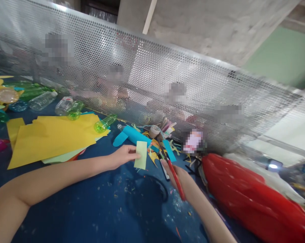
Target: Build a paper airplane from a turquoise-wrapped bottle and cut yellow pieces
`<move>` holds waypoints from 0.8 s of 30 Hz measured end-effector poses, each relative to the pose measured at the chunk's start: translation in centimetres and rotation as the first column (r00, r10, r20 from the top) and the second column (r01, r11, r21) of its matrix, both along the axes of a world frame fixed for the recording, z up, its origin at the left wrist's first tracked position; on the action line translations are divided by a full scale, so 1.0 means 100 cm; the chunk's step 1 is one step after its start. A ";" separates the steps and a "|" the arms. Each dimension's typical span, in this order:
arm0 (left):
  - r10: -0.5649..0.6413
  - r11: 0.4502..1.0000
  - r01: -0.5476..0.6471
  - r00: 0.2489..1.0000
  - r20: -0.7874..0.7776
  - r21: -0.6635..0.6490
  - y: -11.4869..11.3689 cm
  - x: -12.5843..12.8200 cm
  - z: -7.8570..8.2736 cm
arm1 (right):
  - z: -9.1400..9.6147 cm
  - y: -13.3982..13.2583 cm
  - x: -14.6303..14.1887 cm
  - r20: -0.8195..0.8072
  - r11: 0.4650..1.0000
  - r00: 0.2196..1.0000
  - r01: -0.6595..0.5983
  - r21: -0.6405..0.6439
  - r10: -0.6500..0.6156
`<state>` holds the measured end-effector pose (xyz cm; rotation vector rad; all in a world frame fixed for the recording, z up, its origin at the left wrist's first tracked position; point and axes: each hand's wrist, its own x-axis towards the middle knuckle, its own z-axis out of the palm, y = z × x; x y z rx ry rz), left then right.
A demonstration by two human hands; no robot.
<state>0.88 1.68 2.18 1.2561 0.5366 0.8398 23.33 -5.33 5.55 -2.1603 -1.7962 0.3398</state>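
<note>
Between its thumb and fingers, my left hand (124, 156) pinches a pale green strip of paper (141, 156), held upright above the blue table (96, 202). My right hand (180, 179) grips a pair of red-handled scissors (176, 180), their blades pointing away from me toward the paper scraps. A gap separates the scissors from the pale green paper. Just beyond both hands lies a bottle wrapped in blue paper (136, 135), with a blue paper strip (169, 151) and yellow cut-offs (154, 158) near it.
Sheets of yellow paper (53, 135) are stacked at the left, with several plastic bottles (43, 100) behind them. A perforated metal screen (147, 77) runs along the back. At the right lies a red plastic bag (246, 192). A roll of tape (155, 131) stands near the screen.
</note>
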 end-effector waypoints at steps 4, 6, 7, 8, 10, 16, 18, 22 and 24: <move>-0.005 0.999 0.005 1.000 -0.005 0.047 0.002 -0.001 -0.001 | -0.003 0.009 0.020 0.297 0.993 0.954 0.062 -0.103 -0.028; 0.013 0.998 -0.012 1.000 -0.021 0.060 0.002 -0.001 0.000 | -0.007 0.013 0.028 0.333 0.991 0.941 0.103 -0.090 -0.067; 0.023 0.998 -0.020 0.999 -0.038 0.065 0.001 -0.001 0.000 | -0.009 0.015 0.033 0.333 0.991 0.939 0.115 -0.072 -0.085; 0.031 0.997 -0.027 0.998 -0.060 0.069 0.001 -0.001 0.001 | -0.012 0.018 0.037 0.324 0.991 0.941 0.126 -0.048 -0.104; 0.043 0.997 -0.035 0.993 -0.107 0.068 -0.001 0.000 0.002 | -0.015 0.022 0.046 0.294 0.990 0.946 0.138 0.002 -0.133; 0.021 1.000 -0.019 0.996 -0.089 0.018 -0.003 0.000 0.003 | -0.018 0.029 0.063 0.191 0.991 0.973 0.135 0.000 -0.132; 0.019 1.000 -0.018 0.997 -0.071 0.002 -0.003 0.000 0.004 | -0.018 0.030 0.065 0.100 0.993 0.988 0.118 0.000 -0.117; 0.001 1.000 -0.001 0.997 -0.072 -0.004 -0.002 0.000 0.003 | -0.017 0.031 0.067 -0.172 0.983 0.974 0.162 0.088 -0.145; -0.001 1.000 0.001 0.997 -0.075 0.003 -0.001 0.000 0.001 | -0.016 0.031 0.065 -0.237 0.971 0.955 0.210 0.118 -0.178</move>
